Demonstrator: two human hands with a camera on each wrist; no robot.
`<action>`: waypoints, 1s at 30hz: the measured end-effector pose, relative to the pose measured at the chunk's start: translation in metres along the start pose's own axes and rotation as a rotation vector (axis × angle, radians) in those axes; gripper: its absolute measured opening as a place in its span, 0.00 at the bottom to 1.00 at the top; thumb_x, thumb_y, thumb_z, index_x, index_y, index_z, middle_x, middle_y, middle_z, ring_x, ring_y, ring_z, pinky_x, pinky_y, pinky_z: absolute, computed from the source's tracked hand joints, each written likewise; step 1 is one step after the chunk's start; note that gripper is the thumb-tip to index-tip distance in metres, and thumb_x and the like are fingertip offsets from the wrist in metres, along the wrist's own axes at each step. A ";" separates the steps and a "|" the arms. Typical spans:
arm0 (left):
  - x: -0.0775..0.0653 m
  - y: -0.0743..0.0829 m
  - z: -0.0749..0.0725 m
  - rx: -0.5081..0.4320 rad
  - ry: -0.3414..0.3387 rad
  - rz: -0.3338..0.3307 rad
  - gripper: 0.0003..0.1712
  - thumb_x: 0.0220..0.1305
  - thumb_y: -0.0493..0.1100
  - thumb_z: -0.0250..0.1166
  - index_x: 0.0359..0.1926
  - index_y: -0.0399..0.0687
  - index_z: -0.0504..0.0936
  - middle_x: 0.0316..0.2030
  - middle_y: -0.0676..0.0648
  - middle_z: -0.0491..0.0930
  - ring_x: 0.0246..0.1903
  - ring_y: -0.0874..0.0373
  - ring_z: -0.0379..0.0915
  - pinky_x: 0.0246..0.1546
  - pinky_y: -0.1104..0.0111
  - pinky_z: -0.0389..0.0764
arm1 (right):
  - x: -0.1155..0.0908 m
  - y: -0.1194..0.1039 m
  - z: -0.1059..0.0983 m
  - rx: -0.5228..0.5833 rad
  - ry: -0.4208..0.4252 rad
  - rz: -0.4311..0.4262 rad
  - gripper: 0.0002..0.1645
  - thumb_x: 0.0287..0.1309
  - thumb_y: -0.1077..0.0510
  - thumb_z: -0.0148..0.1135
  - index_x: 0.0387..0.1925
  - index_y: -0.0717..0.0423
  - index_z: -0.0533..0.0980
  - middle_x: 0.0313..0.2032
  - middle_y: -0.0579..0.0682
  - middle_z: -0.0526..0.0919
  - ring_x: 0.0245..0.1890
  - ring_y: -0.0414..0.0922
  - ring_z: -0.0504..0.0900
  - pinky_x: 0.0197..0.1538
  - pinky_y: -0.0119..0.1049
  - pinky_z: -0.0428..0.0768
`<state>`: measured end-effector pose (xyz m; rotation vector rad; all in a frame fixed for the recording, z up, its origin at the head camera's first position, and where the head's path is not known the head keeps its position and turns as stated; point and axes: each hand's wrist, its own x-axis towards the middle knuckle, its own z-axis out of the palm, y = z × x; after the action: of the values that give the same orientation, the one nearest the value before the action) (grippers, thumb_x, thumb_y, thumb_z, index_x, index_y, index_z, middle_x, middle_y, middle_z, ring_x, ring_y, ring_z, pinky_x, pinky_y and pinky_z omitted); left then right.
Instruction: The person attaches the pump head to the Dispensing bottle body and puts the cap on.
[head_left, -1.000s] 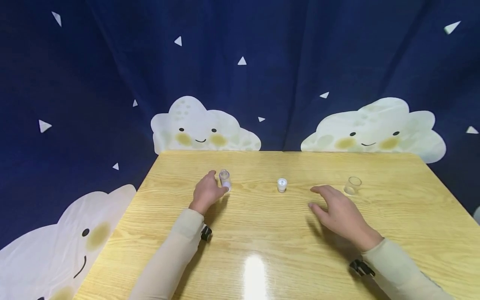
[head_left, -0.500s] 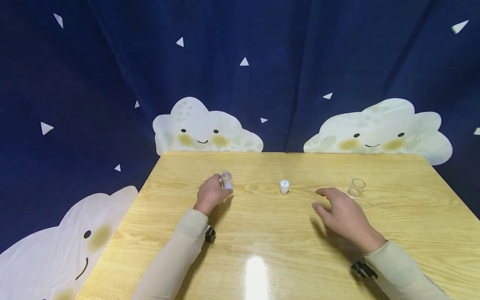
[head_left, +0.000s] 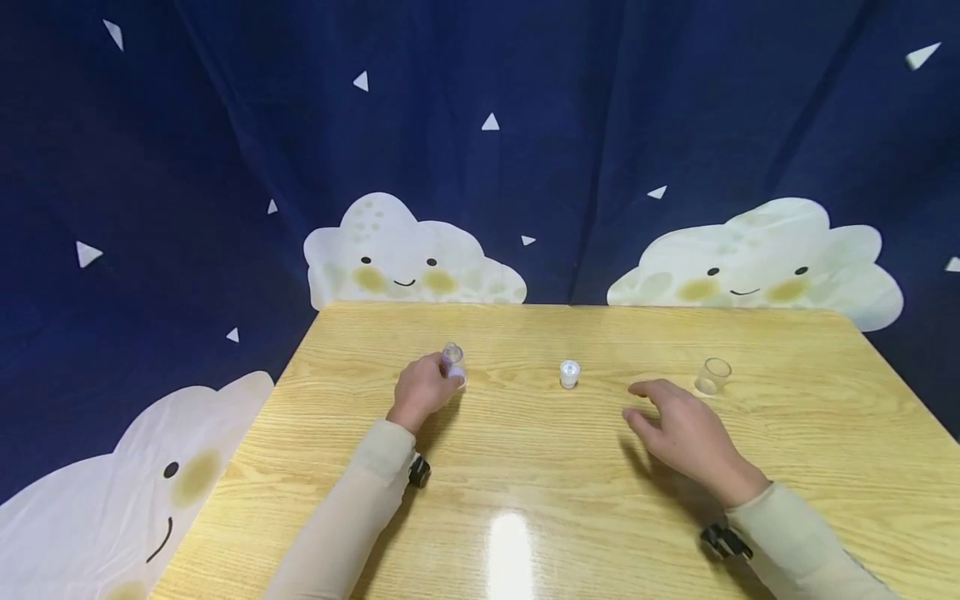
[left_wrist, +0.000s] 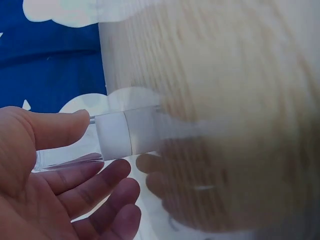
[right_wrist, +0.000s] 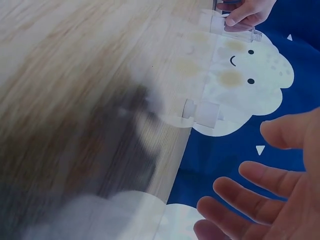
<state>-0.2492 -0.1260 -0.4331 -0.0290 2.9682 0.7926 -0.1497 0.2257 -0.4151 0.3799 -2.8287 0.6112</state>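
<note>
My left hand [head_left: 422,388] grips a small clear bottle [head_left: 452,357] with a white lower band [left_wrist: 114,134], thumb on one side and fingers on the other. The bottle stands upright at the table's left. To its right is a small white pump-like piece [head_left: 569,373], standing on its own and touched by neither hand. My right hand [head_left: 688,433] hovers over the table with relaxed fingers and holds nothing. Just beyond it, a clear open-topped cap [head_left: 712,377] stands. In the right wrist view the white piece [right_wrist: 206,114] lies past my fingertips.
A light wooden table [head_left: 570,483] carries all these things. Behind its far edge hangs a dark blue curtain [head_left: 562,125] with clouds and white triangles. Black straps [head_left: 726,542] are on both wrists.
My left fingers have closed round the bottle, which earlier stood beside a more open hand. The right hand stays nearly where it was; the view has shifted slightly.
</note>
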 end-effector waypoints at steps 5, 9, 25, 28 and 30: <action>0.000 -0.001 0.000 0.001 0.002 -0.009 0.13 0.62 0.51 0.65 0.41 0.49 0.81 0.39 0.45 0.85 0.32 0.52 0.75 0.27 0.66 0.69 | 0.000 -0.001 0.000 0.004 -0.002 -0.008 0.22 0.62 0.52 0.64 0.53 0.61 0.79 0.51 0.60 0.84 0.51 0.59 0.83 0.49 0.57 0.81; 0.001 -0.002 0.001 -0.007 -0.002 -0.004 0.14 0.63 0.52 0.65 0.41 0.48 0.81 0.38 0.46 0.85 0.31 0.53 0.75 0.26 0.66 0.69 | 0.000 -0.001 -0.001 0.000 -0.004 -0.006 0.22 0.62 0.51 0.64 0.53 0.61 0.79 0.51 0.60 0.84 0.51 0.60 0.83 0.49 0.57 0.80; 0.000 0.000 -0.002 0.023 -0.006 0.011 0.12 0.64 0.50 0.64 0.33 0.47 0.77 0.30 0.46 0.80 0.27 0.54 0.71 0.24 0.67 0.67 | 0.001 -0.001 -0.004 0.006 0.006 -0.035 0.21 0.62 0.54 0.64 0.52 0.62 0.79 0.50 0.61 0.84 0.50 0.59 0.84 0.50 0.57 0.81; 0.000 0.000 -0.004 0.030 0.005 0.017 0.13 0.64 0.51 0.63 0.36 0.46 0.77 0.31 0.45 0.80 0.28 0.53 0.72 0.25 0.66 0.67 | 0.003 -0.001 -0.006 0.014 0.009 -0.032 0.21 0.62 0.54 0.64 0.53 0.62 0.79 0.51 0.61 0.84 0.51 0.60 0.83 0.51 0.57 0.80; 0.000 -0.001 -0.004 0.024 0.009 0.021 0.14 0.64 0.52 0.63 0.39 0.45 0.78 0.33 0.45 0.81 0.29 0.52 0.73 0.26 0.66 0.68 | 0.003 -0.001 -0.006 0.014 0.013 -0.033 0.21 0.62 0.54 0.64 0.53 0.62 0.79 0.51 0.61 0.84 0.52 0.60 0.83 0.52 0.57 0.80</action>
<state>-0.2489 -0.1283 -0.4303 0.0005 2.9913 0.7610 -0.1516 0.2271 -0.4083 0.4225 -2.8016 0.6249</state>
